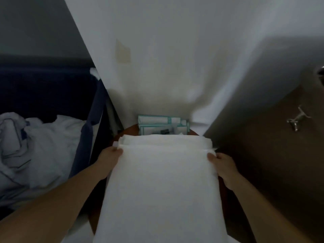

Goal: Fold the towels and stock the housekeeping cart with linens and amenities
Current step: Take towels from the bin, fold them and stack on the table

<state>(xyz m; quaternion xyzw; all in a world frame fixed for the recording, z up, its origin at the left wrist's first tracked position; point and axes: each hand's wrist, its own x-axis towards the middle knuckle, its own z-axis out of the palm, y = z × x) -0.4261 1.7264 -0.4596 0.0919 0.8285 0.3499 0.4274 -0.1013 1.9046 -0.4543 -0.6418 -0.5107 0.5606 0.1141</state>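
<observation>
The towel point(161, 181) runs off the bottom edge, so its near end is out of sight, and it covers most of the brown table point(130, 131). The left hand point(109, 157) and right hand point(222, 163) grip its sides with their fingers hidden underneath; only the thumbs show. The teal-edged packets point(157, 120) sit half hidden behind the towel, their print too small to read. A metal fitting point(321, 71) is cut by the right edge.
</observation>
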